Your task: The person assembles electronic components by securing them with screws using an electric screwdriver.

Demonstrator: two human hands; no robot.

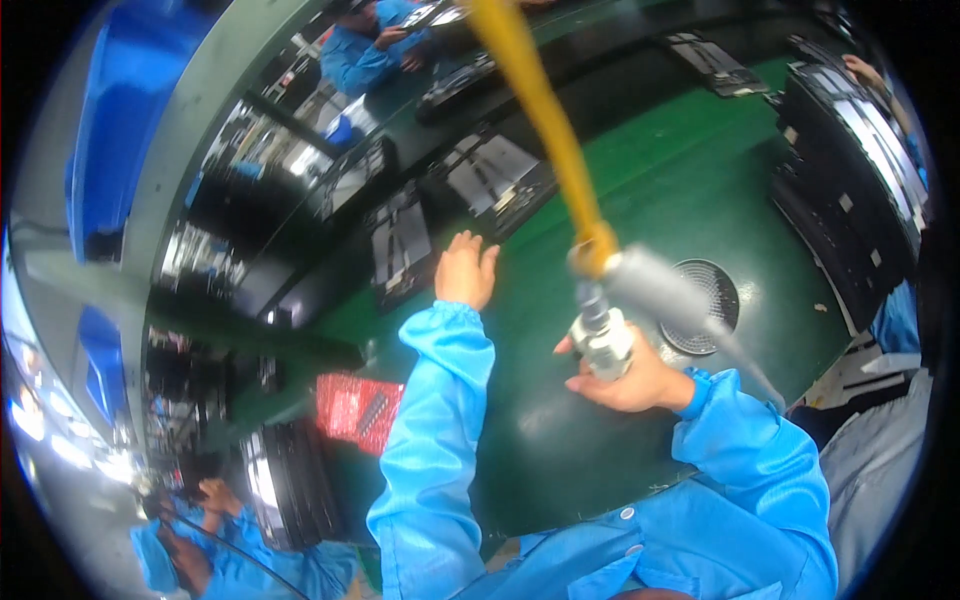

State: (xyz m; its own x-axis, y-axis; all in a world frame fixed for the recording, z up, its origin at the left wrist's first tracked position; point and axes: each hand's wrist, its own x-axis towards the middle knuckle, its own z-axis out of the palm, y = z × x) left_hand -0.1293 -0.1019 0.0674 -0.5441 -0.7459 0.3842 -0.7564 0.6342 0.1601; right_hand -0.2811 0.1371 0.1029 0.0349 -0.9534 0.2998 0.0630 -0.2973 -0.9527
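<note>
My right hand grips a blurred silver pneumatic tool hanging on a yellow hose above the green table, while my left hand, fingers spread, reaches toward a dark panel.

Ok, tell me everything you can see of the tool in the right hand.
The tool is a metallic, silver-grey handheld piece with a ribbed cylindrical body and a blurred grey barrel slanting down to the right. A yellow hose runs from its top up past the picture's upper edge, joined by a yellow fitting. The right hand grips it from below, above the green belt, near a round perforated disc. Its tip is too blurred to make out.
</note>
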